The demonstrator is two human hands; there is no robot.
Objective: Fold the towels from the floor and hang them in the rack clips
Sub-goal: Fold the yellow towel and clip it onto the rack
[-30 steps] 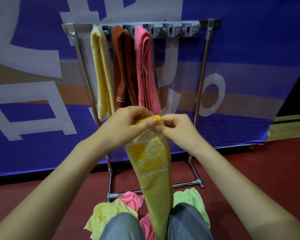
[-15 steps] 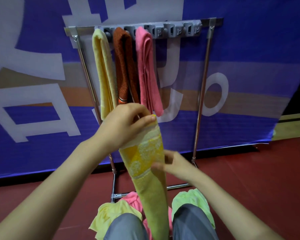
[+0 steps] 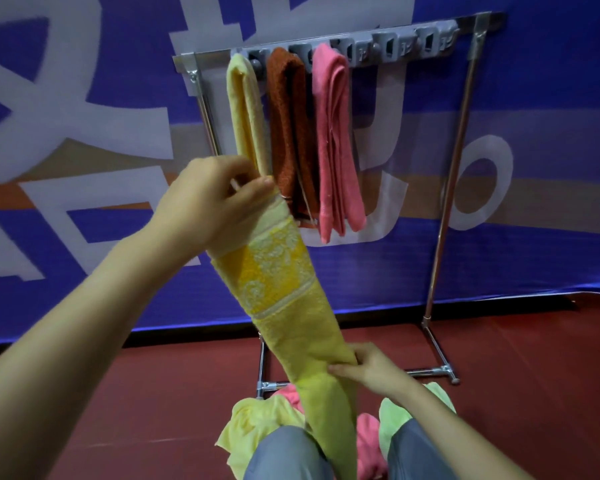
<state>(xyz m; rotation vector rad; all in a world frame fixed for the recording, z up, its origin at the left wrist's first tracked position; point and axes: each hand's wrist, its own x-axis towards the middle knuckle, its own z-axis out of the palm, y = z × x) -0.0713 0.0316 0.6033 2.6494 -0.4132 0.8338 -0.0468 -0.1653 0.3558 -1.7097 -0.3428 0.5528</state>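
Note:
A long yellow towel (image 3: 284,296) with a flowered band hangs folded lengthwise in front of me. My left hand (image 3: 212,202) pinches its top end, and my right hand (image 3: 364,368) grips it lower down, just above my knees. Behind stands a metal rack (image 3: 465,133) with a row of grey clips (image 3: 388,46) along its top bar. Three folded towels hang from the left clips: pale yellow (image 3: 246,116), brown (image 3: 291,133) and pink (image 3: 336,143). The clips to the right hold nothing.
On the red floor at the rack's foot lie crumpled towels: pale yellow (image 3: 257,424), pink (image 3: 368,441) and light green (image 3: 395,417). My knees in grey trousers (image 3: 284,455) are at the bottom edge. A blue and white banner (image 3: 84,133) covers the wall behind.
My right hand left the towel's top and slid down its length to a point near my knees. My left hand kept the top end and rose a little to the left.

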